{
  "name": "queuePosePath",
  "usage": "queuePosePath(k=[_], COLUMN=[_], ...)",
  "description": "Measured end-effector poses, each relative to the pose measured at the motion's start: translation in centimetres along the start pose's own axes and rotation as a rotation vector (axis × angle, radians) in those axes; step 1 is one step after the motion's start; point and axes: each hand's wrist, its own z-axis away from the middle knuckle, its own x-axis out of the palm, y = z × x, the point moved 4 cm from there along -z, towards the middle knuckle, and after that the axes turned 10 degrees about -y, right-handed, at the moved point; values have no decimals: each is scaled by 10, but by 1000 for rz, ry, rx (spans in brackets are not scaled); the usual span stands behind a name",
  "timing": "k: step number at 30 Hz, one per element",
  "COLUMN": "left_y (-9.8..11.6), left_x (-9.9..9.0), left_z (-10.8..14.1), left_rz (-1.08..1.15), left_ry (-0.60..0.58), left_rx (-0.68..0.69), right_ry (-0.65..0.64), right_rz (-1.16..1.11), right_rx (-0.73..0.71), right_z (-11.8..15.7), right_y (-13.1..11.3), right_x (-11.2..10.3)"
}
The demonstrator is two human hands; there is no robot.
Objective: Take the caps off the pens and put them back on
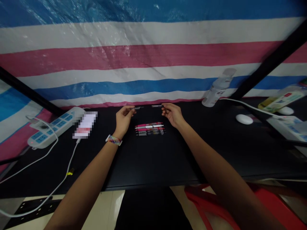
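Observation:
My left hand [124, 118] pinches a short dark pen cap [139, 108] between thumb and fingers, above the back part of the black table. Opposite it, my right hand [173, 115] grips a slim dark pen [156, 105], its free end pointing left. A gap separates the cap from the pen. Nearer to me, between the two hands, several pens [150, 128] lie side by side in a row, some pink or red, one white, the nearest dark and clear. Fine details of the held pieces are too small to make out.
The black table [153, 159] meets a striped plastic sheet at the back. On the left are a white power strip [54, 127], a charging phone [85, 124] and cables. A bottle [218, 88], a white mouse [244, 119] and another power strip [287, 129] stand right.

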Motion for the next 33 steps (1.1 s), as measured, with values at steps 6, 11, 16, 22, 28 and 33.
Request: queuePosePath(k=[6, 11, 16, 22, 28, 33], left_y=[2, 2, 1, 6, 11, 12], left_x=[-1, -2, -2, -1, 7, 13], left_z=[0, 1, 2, 2, 6, 10], left_rz=[-21, -31, -33, -35, -73, -107], left_ry=[0, 1, 7, 7, -47, -88], left_rx=[-9, 2, 4, 12, 8, 25], right_ry=[42, 57, 53, 44, -35, -108], right_rz=[-5, -24, -20, -25, -7, 3], right_rx=[13, 10, 11, 12, 32, 67], right_z=[0, 2, 2, 2, 4, 5], right_y=[0, -2, -2, -3, 3, 8], right_x=[0, 0, 1, 1, 9, 16])
